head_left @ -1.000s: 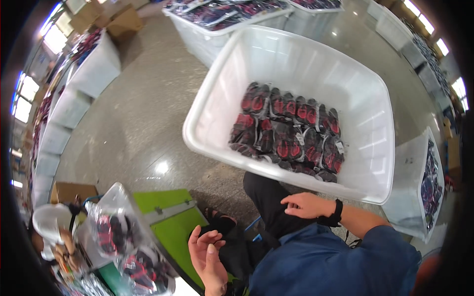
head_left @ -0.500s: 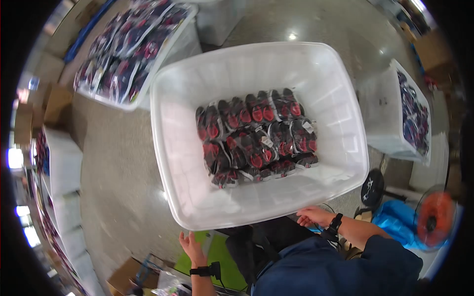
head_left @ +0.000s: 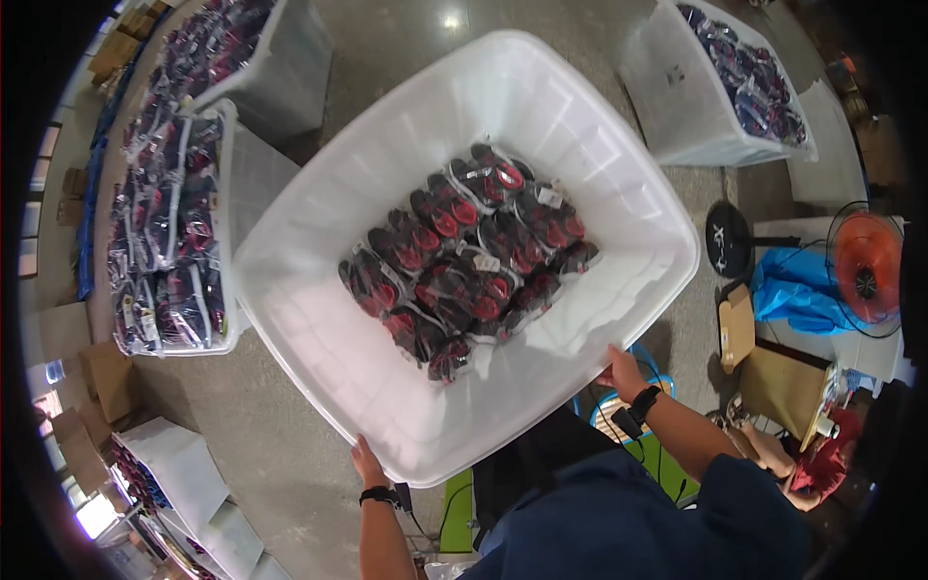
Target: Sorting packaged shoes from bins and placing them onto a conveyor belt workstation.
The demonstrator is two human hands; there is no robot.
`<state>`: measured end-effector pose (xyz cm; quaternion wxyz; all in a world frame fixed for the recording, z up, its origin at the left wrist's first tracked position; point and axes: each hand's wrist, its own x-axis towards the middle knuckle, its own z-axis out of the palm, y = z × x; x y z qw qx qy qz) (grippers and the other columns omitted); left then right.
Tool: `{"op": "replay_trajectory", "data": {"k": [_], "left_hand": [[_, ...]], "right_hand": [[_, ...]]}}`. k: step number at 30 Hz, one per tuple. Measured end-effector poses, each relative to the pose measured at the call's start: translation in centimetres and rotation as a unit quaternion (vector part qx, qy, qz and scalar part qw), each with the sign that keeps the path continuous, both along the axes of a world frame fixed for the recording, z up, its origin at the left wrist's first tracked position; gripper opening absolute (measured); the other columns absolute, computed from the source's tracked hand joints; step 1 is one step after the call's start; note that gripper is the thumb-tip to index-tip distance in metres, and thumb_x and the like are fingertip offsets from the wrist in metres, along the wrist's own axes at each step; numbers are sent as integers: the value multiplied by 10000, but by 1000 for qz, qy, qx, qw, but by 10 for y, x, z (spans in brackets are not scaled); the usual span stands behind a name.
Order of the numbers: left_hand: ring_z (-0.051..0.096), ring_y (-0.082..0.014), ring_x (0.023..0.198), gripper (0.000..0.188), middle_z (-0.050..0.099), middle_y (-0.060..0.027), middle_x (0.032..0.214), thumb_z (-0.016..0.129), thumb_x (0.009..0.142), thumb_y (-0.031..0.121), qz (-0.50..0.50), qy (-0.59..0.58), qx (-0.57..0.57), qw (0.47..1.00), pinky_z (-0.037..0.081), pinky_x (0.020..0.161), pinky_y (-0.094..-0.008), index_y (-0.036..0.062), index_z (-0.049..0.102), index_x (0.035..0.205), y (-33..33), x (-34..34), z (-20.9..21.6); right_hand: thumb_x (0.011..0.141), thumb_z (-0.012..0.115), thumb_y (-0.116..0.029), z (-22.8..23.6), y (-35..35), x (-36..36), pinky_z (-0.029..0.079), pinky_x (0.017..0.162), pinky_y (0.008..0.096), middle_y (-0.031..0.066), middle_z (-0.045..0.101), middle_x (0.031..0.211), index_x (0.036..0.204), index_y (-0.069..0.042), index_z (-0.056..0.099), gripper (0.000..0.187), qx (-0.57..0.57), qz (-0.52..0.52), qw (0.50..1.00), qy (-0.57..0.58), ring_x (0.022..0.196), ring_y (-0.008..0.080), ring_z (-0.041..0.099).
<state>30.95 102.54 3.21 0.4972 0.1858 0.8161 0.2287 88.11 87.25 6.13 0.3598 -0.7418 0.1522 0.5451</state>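
Observation:
In front of me stands a large white plastic bin (head_left: pixel 338 401), turned at an angle. On its floor lie rows of black-and-red shoes (head_left: pixel 454 261), packed in clear plastic bags, a few with white tags. My left hand (head_left: pixel 368 464) grips the near-left rim close to the corner, one finger showing against the outside. At the near-right edge, the rim is held by my right hand (head_left: pixel 624 375), whose fingertips are partly hidden under it. A dark strap with a small box sits on each wrist.
Bins filled with bagged shoes stand left (head_left: pixel 224 232), far left (head_left: pixel 290 77) and far right (head_left: pixel 667 82). On my right are an orange fan (head_left: pixel 865 269), blue plastic (head_left: pixel 783 285), a cardboard box (head_left: pixel 788 391) and a seated person in red (head_left: pixel 826 464). A blue-framed stool (head_left: pixel 619 411) is beside me.
Both hands have closed on the bin's rim; the left was apart from it before. My view has turned, and the bin now appears rotated counter-clockwise, its near-left corner lower.

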Motion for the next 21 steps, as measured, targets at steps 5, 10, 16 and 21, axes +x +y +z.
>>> {"op": "replay_trajectory", "data": {"k": [5,10,16,21], "left_hand": [[697,-318,977,646,690,-217,1101,582,1029,473,-144,148,-136,969,575,820,-439,-135,566,1244,24,-13,-24],[685,-284,856,653,701,-226,991,604,1022,477,-140,256,86,953,558,755,-427,-165,597,1139,13,7,-26],[653,-241,903,604,686,-196,1069,611,1027,442,-128,219,54,966,560,788,-392,-132,579,1215,11,0,-21],[645,-230,924,565,674,-180,1091,604,1039,398,-83,162,49,982,561,800,-368,-120,553,1258,7,3,-20]], "right_hand": [[1082,437,-471,-1,-11,-4,644,692,352,75,667,941,1268,-47,546,476,24,45,994,-94,777,154,680],[1075,440,-511,1,-11,-7,645,711,370,97,693,1001,1271,-35,550,526,13,46,996,-70,858,192,719],[1077,376,-565,30,14,9,600,685,289,119,734,982,1218,-4,597,619,-64,128,990,-10,795,183,734],[1085,369,-546,27,14,7,598,717,301,101,740,918,1192,-8,624,605,-88,146,985,3,779,176,731]]}}
